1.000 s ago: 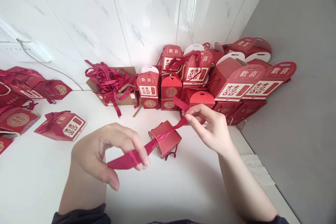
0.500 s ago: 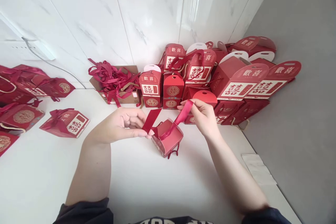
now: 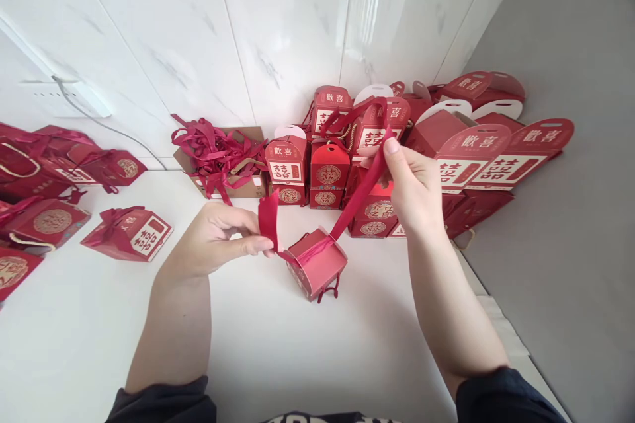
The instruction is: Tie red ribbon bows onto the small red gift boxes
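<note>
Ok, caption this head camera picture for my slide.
Left hand and right hand hold the ends of a red ribbon across a small red box.

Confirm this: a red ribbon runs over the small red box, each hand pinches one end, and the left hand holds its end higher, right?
Not quite: the head view shows the right hand holding its end of the red ribbon higher, the left hand pinching its end low beside the small red box.

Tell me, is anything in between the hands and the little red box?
Nothing visible is. The left hand and right hand each pinch an end of the ribbon that crosses the little red box.
</note>
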A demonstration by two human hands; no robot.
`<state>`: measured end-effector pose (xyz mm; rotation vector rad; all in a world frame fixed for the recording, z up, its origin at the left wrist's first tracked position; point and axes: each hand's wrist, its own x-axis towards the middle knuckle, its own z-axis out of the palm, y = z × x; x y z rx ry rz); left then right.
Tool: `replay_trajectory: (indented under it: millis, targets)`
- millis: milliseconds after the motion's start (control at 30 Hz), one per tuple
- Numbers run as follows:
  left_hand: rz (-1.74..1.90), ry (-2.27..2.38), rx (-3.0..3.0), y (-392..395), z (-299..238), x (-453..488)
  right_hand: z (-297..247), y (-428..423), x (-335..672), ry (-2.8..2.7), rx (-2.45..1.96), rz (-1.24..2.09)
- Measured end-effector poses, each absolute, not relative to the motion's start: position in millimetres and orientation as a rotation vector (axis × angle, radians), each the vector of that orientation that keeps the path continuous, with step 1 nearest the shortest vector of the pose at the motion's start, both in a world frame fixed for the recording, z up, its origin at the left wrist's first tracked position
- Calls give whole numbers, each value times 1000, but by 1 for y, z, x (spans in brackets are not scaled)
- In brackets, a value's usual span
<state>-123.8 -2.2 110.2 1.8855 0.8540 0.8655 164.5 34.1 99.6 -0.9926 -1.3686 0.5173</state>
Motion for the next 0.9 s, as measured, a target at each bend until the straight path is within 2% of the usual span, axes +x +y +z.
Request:
replay_trajectory:
  millis: [200, 400, 567, 900]
  targets:
    - [1163, 720, 1885, -3, 109, -117, 91, 31, 163, -1466, -972, 585]
    - [1361, 845, 1701, 9, 109, -54, 96, 18, 155, -1508, -876, 707]
    - [1275, 731, 1546, 18, 97, -18, 93, 9, 147, -1503, -793, 739]
    - [1190, 812, 1403, 19, 78, -8, 78, 12, 148, -1386, -819, 807]
